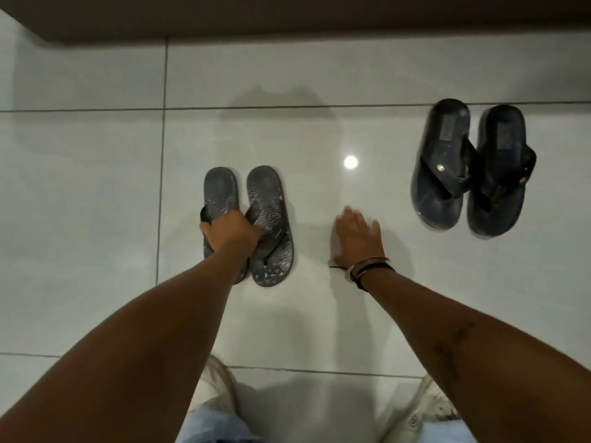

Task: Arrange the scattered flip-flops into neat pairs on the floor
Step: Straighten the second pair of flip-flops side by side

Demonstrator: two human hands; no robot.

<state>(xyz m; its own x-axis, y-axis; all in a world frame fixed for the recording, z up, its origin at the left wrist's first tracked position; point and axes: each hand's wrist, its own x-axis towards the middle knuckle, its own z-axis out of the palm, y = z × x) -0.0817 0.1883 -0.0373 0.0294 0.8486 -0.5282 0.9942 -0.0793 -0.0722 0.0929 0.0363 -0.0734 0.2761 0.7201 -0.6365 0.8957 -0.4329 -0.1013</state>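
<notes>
Two grey patterned flip-flops lie side by side on the tiled floor, the left one (220,190) and the right one (270,219). My left hand (228,230) is closed over their straps where the two meet. My right hand (358,236) is spread flat on the bare floor, to the right of this pair, holding nothing. A second pair of dark, thicker flip-flops sits at the upper right, one (443,161) next to the other (500,174), touching and slightly tilted.
A dark brown ledge or furniture base (287,17) runs along the top edge. A bright light reflection (350,161) shines on the glossy tiles between the pairs. My knees in light shorts (220,420) are at the bottom.
</notes>
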